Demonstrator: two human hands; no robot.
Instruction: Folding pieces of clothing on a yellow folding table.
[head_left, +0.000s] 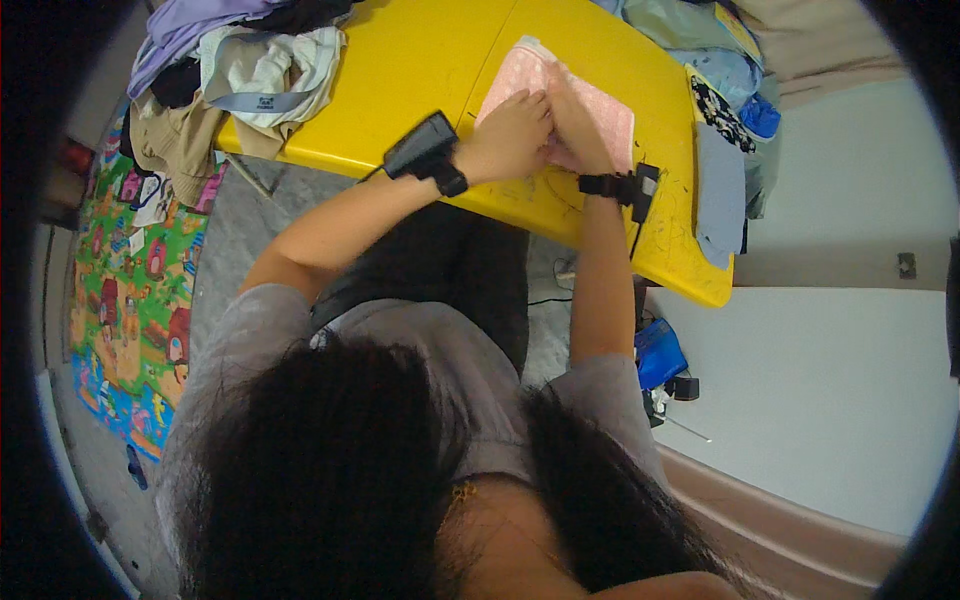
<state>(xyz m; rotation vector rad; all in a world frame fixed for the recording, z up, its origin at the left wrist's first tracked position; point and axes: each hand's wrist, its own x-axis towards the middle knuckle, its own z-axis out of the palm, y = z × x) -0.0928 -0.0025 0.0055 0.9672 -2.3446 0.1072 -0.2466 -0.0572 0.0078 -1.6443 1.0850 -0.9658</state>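
A pink cloth (611, 112) with a pale patch at its far corner lies on the yellow table (405, 75). My left hand (514, 135) rests over the cloth's near left part, its fingers close together. Beside it, my right hand (574, 124) is on the cloth too, slightly blurred, pointing away from me. The two hands meet or nearly meet at the middle of the cloth. Whether any fabric is pinched between the fingers cannot be told. Each wrist wears a black strap with a small dark device.
Piled clothes, among them a white garment (315, 67) and a beige one (172, 142), hang over the table's left edge. Along the right edge lie a grey-blue folded cloth (720, 195), a black floral cloth (716, 109) and bagged items. A colourful mat (135, 300) covers floor at left.
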